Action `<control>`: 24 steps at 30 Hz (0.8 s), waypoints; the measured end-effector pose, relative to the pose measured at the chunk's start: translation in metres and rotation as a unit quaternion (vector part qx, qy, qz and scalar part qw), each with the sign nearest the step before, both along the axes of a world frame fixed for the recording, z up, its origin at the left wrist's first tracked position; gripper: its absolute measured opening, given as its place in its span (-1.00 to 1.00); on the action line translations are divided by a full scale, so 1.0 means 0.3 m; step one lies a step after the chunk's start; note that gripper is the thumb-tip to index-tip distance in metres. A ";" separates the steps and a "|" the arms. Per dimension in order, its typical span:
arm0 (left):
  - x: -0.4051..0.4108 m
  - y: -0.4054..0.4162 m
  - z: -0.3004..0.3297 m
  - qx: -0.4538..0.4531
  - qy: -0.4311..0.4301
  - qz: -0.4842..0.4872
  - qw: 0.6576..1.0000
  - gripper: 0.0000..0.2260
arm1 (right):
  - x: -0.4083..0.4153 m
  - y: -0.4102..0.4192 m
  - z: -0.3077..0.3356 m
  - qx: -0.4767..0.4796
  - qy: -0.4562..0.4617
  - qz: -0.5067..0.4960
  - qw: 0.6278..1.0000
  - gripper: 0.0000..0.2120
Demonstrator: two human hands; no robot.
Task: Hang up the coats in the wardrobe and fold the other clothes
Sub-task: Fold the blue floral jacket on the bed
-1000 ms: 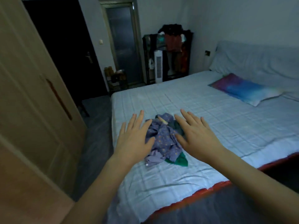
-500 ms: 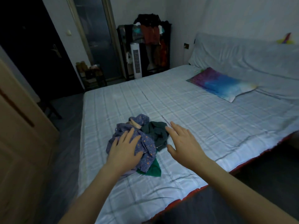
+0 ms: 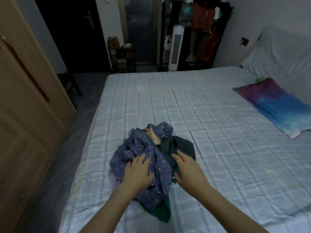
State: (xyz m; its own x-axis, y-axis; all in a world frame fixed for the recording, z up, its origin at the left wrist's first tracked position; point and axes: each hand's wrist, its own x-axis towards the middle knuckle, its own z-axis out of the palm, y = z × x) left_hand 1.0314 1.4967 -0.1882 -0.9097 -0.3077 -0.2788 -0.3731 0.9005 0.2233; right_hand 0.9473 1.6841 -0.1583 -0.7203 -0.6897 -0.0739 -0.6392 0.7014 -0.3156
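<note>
A crumpled pile of clothes lies near the front left of the bed [image 3: 218, 125]. On top is a blue garment with small orange flowers [image 3: 143, 148]; beside it a dark grey-green garment [image 3: 178, 143], and a bright green piece [image 3: 161, 211] sticks out underneath at the front. My left hand [image 3: 138, 172] rests flat on the blue floral garment, fingers straight. My right hand [image 3: 186, 167] touches the dark garment with fingers extended. The wooden wardrobe [image 3: 25, 115] stands at the left with its door closed.
A purple and blue pillow [image 3: 276, 105] lies at the right of the bed. Behind the bed stand a dark clothes rack [image 3: 202, 31] with hanging garments, a white tower fan [image 3: 176, 47] and a small shelf [image 3: 122, 56]. A strip of floor runs between wardrobe and bed.
Both hands came down from hovering over the pile onto the clothes. The view shifted closer and to the right of the wardrobe.
</note>
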 end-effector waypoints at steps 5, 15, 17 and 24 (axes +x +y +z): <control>-0.168 -0.043 -0.191 0.076 -0.052 0.057 0.994 -0.48 | -0.162 -0.068 -0.141 0.010 -0.050 0.023 0.998 -0.51; -0.419 -0.114 -0.516 0.210 -0.019 0.297 0.931 -0.05 | -0.362 -0.179 -0.435 0.083 -0.142 0.109 0.980 -0.49; -0.425 -0.108 -0.559 0.200 -0.031 0.315 0.927 -0.09 | -0.403 -0.191 -0.468 0.082 -0.146 0.130 0.977 -0.51; -0.410 -0.018 -0.522 0.323 -0.025 0.311 0.894 -0.50 | -0.514 -0.171 -0.554 0.117 -0.173 0.185 0.960 -0.22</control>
State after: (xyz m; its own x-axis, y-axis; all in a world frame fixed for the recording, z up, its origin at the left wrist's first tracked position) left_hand 0.9083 1.4913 -0.3448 -0.6004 -0.5092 -0.6166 -0.7806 0.2058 0.5902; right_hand 0.7932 1.6329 -0.3244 -0.3330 -0.8293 -0.4487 -0.7443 0.5233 -0.4148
